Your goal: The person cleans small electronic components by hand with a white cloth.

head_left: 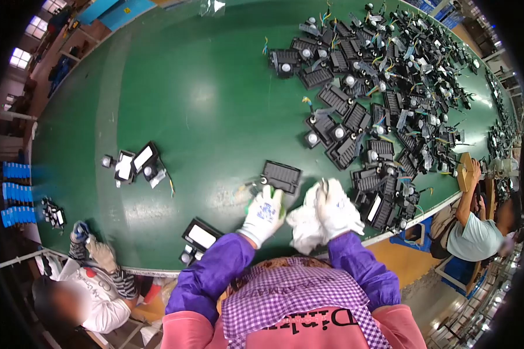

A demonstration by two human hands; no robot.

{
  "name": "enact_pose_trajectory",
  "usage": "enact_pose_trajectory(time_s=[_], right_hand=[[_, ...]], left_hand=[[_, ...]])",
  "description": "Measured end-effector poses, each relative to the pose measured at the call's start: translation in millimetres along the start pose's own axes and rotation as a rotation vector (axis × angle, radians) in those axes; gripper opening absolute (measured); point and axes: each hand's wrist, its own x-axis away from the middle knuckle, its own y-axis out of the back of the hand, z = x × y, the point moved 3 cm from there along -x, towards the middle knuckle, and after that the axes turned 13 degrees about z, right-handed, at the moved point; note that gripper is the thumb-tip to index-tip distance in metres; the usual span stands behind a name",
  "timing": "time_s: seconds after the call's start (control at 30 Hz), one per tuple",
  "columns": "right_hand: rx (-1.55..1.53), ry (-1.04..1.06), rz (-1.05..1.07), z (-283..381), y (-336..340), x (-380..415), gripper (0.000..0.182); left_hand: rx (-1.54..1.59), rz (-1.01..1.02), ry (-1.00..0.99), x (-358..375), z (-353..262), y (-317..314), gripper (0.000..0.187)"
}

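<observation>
A black floodlight with a ribbed back lies in front of me on the green table, its wires to the left. My left hand, in a white glove with green at the fingers, grips the near edge of this floodlight. My right hand, also gloved, is closed on a bunched white cloth, just right of the floodlight. The cloth hangs down towards the table's near edge. Left of my left forearm, another floodlight shows its white panel, with a round sensor beside it.
A large heap of floodlights with loose wires covers the right side. Two more floodlights lie left on the green table. One co-worker sits at left; another at right holds a brown piece.
</observation>
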Motion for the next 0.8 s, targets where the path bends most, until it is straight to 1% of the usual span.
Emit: enact_pose_trajectory(time_s=[0.03,0.1,0.13,0.17,0.23,0.27,0.37,0.47,0.5,0.53,0.57,0.67,0.73,0.77,0.8], right_hand=[[0.05,0.13,-0.048,2,2,-1,0.022],[0.164,0.293,-0.045,25,8,-9,0.019],[0.228,0.274,0.005,46,13,-7,0.018],[0.262,0.307,0.012,46,0,-14,0.02],[0.231,0.342,-0.123,9,-44,-42,0.02],[0.242,0.323,-0.094,8,-45,-47,0.021],[0.265,0.278,-0.022,12,-44,-49,0.023],[0.299,0.292,0.024,36,-27,-36,0.026],[0.286,0.321,-0.003,35,-29,-37,0.026],[0.269,0.343,-0.025,30,-34,-39,0.026],[0.254,0.365,-0.051,25,-38,-41,0.026],[0.227,0.295,0.008,16,-45,-51,0.026],[0.233,0.258,0.039,25,-30,-40,0.027],[0.234,0.243,0.059,28,-26,-37,0.027],[0.174,0.186,0.033,13,-29,-40,0.026]], left_hand=[[-0.002,0.027,-0.008,11,-10,-12,0.031],[-0.07,-0.058,-0.057,19,-15,-44,0.029],[0.052,-0.046,-0.019,20,-14,-56,0.03],[0.114,-0.136,-0.047,24,-12,-64,0.032],[0.232,-0.312,-0.105,34,-7,-70,0.035],[0.296,-0.354,-0.132,40,-4,-75,0.04],[0.287,-0.407,-0.149,56,-1,-98,0.041],[0.157,-0.295,-0.232,66,-6,-73,0.052],[0.098,-0.243,-0.256,71,-5,-66,0.056],[-0.008,-0.271,-0.244,79,-3,-61,0.064],[-0.089,-0.255,-0.235,83,1,-72,0.064],[-0.165,-0.203,-0.239,85,6,-84,0.064],[-0.184,-0.157,-0.212,84,5,-87,0.062],[-0.19,-0.085,-0.203,81,7,-86,0.061],[-0.192,-0.008,-0.193,78,7,-79,0.059]])
